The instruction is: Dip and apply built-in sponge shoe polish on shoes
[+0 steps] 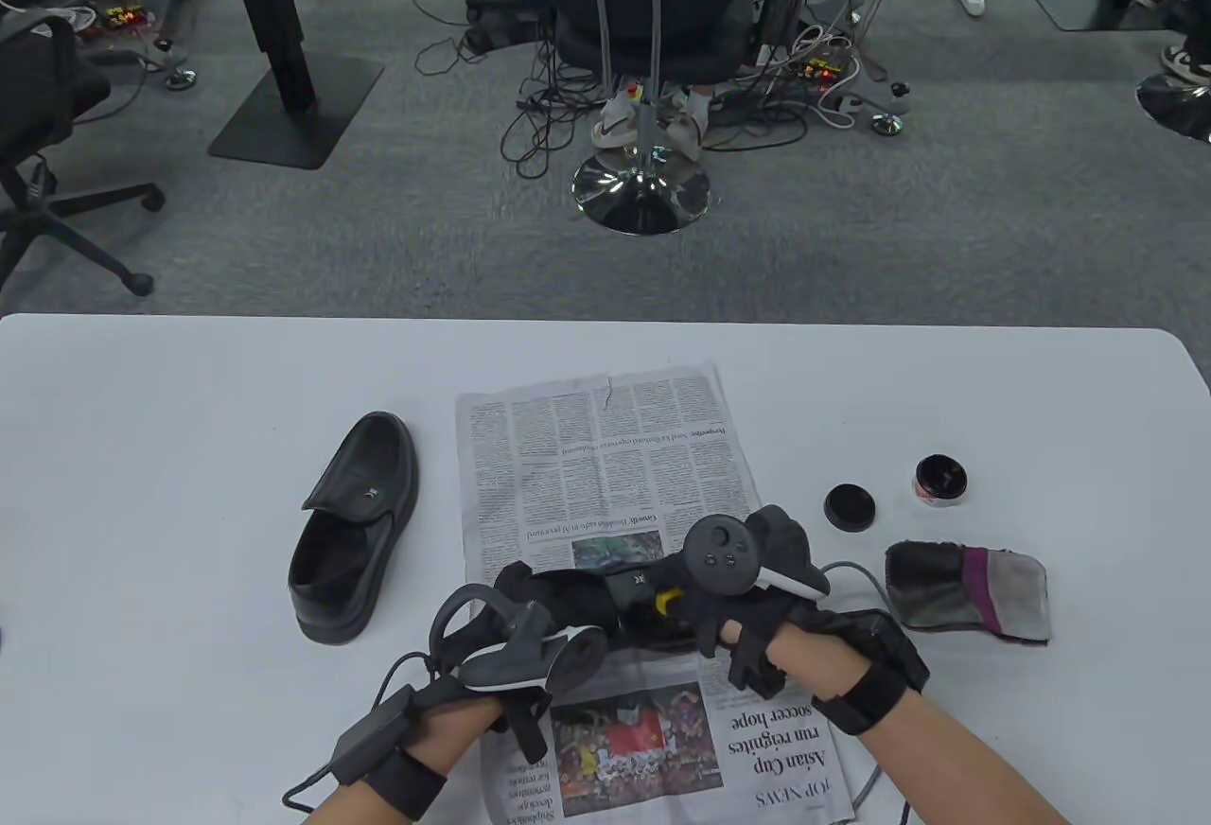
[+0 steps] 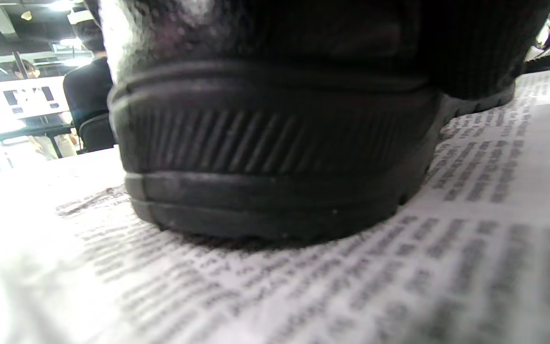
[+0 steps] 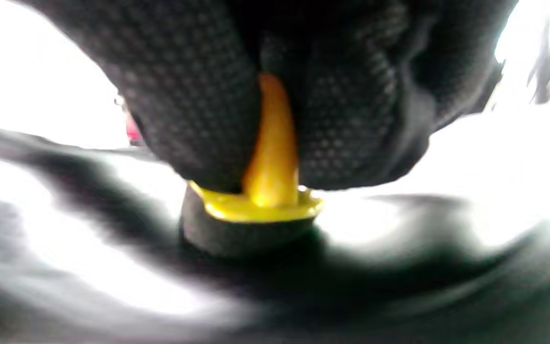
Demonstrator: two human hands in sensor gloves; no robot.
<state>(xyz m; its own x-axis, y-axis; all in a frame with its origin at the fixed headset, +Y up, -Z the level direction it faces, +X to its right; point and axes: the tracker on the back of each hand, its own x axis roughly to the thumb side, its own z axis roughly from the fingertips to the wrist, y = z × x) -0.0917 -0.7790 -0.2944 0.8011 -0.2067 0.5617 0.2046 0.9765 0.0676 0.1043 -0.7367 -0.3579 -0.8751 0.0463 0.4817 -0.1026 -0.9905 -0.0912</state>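
right grip pinches yellow sponge applicator against shoe; left grip unclear.

Shoe on newspaper — mostly hidden beneath both hands — right-wrist view blurred

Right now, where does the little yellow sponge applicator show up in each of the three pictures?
Table view: the yellow applicator peeks out low in the middle, under the right hand.
Left wrist view: not in it; only the heel of the shoe on the newspaper.
Right wrist view: dead centre, pinched by gloved fingers, sponge on the shoe.
Shared landmark: the black shoe being polished.
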